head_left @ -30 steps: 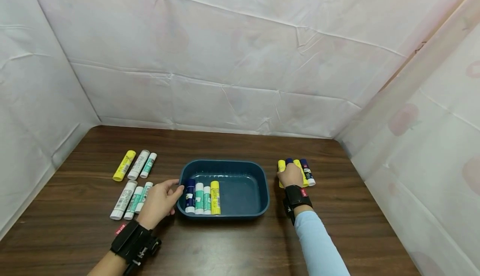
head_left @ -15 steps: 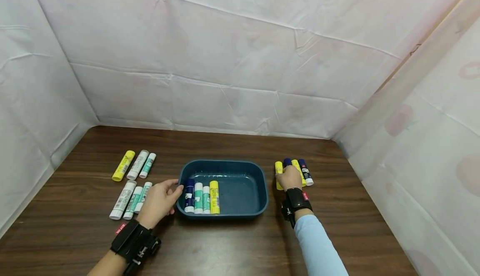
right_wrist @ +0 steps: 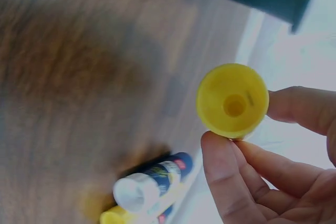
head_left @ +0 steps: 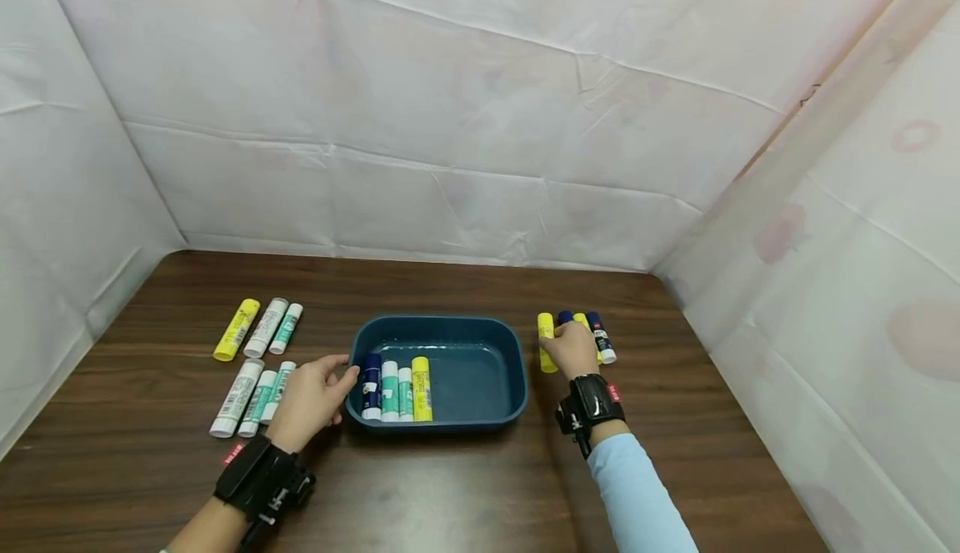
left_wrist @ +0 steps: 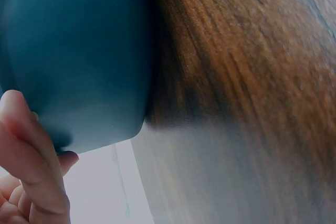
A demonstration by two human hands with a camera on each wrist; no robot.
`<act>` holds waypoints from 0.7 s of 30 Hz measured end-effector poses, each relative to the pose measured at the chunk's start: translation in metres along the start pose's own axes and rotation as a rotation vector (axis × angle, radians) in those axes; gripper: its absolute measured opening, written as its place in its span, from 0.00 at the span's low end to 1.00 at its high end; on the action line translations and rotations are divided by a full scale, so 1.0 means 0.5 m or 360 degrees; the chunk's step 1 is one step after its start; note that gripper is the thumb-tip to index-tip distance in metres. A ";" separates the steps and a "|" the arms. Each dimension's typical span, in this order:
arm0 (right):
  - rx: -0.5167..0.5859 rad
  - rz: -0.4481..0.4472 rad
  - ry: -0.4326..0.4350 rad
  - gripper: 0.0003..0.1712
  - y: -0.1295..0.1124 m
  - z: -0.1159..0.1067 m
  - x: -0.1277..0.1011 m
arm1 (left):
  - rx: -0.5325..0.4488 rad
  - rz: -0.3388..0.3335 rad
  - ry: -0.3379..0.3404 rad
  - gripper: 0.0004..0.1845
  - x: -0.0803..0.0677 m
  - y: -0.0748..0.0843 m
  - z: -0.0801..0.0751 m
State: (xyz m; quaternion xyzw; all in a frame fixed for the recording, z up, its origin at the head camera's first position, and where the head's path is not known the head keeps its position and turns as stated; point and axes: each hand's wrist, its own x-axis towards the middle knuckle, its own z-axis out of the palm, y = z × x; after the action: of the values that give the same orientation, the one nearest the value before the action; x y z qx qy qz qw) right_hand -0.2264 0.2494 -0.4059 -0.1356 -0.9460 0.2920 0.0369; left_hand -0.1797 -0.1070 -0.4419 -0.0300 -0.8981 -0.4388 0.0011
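Observation:
My left hand (head_left: 309, 399) pinches the left rim of a dark teal tray (head_left: 480, 421); in the left wrist view, the thumb (left_wrist: 21, 124) lies against the tray's side (left_wrist: 89, 56). Inside the tray, at its left, several glue sticks stand side by side: a navy one (head_left: 372, 388), two green-and-white ones (head_left: 390, 391) and a yellow one (head_left: 422, 390). Right of the tray, my right hand (head_left: 576, 350) pinches a yellow glue stick (head_left: 547, 332) between thumb and fingers. Its round yellow end (right_wrist: 232, 100) faces the right wrist camera, above the table.
Beside the right hand lie a navy-and-white glue stick (head_left: 601, 336), another yellow one (head_left: 581, 319) and a partly hidden navy one (head_left: 565, 317). On the left lie two groups, including a yellow stick (head_left: 237, 329) and a large white one (head_left: 237, 399). White sheeting (head_left: 420, 119) encloses the wooden table (head_left: 450, 503).
My right hand has drawn the yellow glue stick slightly left, away from the neighbouring sticks. The left hand keeps its place on the tray's rim. The head view has shifted slightly.

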 end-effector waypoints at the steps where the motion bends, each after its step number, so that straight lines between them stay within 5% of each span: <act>1: 0.0004 -0.0009 0.0003 0.17 -0.006 -0.004 -0.004 | -0.0001 0.0000 0.0000 0.21 0.001 0.000 -0.001; 4: 0.0008 -0.0029 0.0010 0.12 -0.022 -0.015 -0.013 | -0.0002 -0.0015 -0.0008 0.21 0.002 0.001 -0.003; 21: 0.0041 -0.0041 -0.0058 0.23 -0.100 -0.032 -0.076 | 0.0010 -0.0048 -0.0050 0.22 -0.001 0.005 -0.006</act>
State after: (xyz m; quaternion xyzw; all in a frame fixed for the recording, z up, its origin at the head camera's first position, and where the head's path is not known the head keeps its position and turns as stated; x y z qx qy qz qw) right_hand -0.1991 0.2078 -0.3641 -0.1177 -0.9443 0.3062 0.0253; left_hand -0.1793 -0.1080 -0.4381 -0.0234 -0.8997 -0.4354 -0.0195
